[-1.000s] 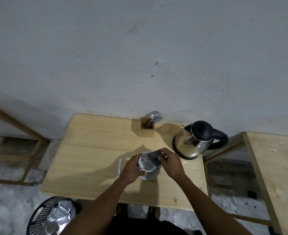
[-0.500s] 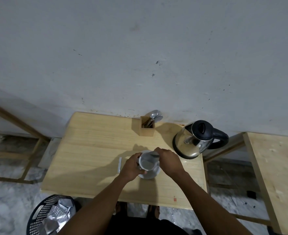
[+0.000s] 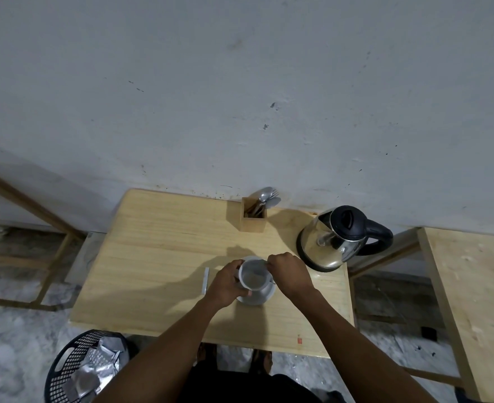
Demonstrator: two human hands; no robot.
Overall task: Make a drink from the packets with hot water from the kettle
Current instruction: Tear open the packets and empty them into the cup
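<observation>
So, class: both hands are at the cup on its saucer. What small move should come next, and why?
Probably free the right hand and reach for the kettle: the cup, steadied by the left hand, seems to hold only pale powder, and the kettle stands beside it.

2 bare forearms [image 3: 170,341], no sleeves; dark garment [image 3: 240,385] below.

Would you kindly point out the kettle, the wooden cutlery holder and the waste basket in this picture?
kettle [image 3: 328,247]: head view, on its shiny steel body.
wooden cutlery holder [image 3: 253,224]: head view, on its front wall.
waste basket [image 3: 67,362]: head view, on its perforated black rim.
</observation>
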